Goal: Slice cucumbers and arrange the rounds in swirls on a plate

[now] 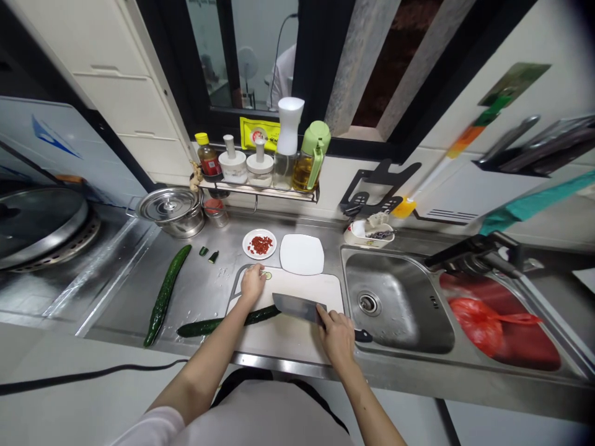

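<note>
My right hand [338, 336] grips a kitchen cleaver [297, 306] by its black handle, with the index finger along the blade. The blade hovers at the right end of a cucumber [204, 327] that passes under my left forearm onto the white cutting board [279, 337]. At the board's upper left, my left hand [253, 283] has its fingers bent at a small cucumber slice [267, 275], seemingly pinching its edge. A second, whole cucumber [167, 296] lies on the steel counter to the left. Two dark green end pieces [212, 256] sit beyond it.
Behind the board stand a plate of chopped red bits [251, 251] and a white square plate [302, 254]. A sink [400, 303] is on the right, with a red plastic bag [478, 325] beside it. A lidded pot [171, 210] and a seasoning shelf [274, 189] are at the back.
</note>
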{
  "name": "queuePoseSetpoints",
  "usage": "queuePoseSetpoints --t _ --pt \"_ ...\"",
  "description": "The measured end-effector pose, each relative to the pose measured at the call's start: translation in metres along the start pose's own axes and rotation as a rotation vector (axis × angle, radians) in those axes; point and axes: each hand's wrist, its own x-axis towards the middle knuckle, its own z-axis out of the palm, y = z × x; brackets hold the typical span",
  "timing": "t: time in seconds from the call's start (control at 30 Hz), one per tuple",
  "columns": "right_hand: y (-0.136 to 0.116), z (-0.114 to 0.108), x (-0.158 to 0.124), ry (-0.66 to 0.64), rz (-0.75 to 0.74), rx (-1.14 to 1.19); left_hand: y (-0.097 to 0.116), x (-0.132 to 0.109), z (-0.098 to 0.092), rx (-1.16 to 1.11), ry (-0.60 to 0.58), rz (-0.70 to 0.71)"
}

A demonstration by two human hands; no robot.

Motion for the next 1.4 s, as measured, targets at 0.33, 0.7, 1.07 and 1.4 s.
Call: queuePoseSetpoints --t 0.33,0.7,1.07,1.4 --pt "0.000 -0.002 0.002 -0.014 0.009 0.014 -0.011 -0.008 0.003 -0.033 -0.023 0.161" --pt "-0.001 -0.003 0.002 -0.027 0.073 0.088 -0.013 -0.004 0.010 -0.107 0.016 0.194" --pt "-0.003 0.010 0.014 -0.013 0.288 0.621 -0.025 -0.045 -0.009 -0.298 0.260 0.186" --pt "-0.037 -0.005 0.017 -0.342 0.172 0.389 -0.015 -0.093 0.000 -0.109 -0.018 0.666"
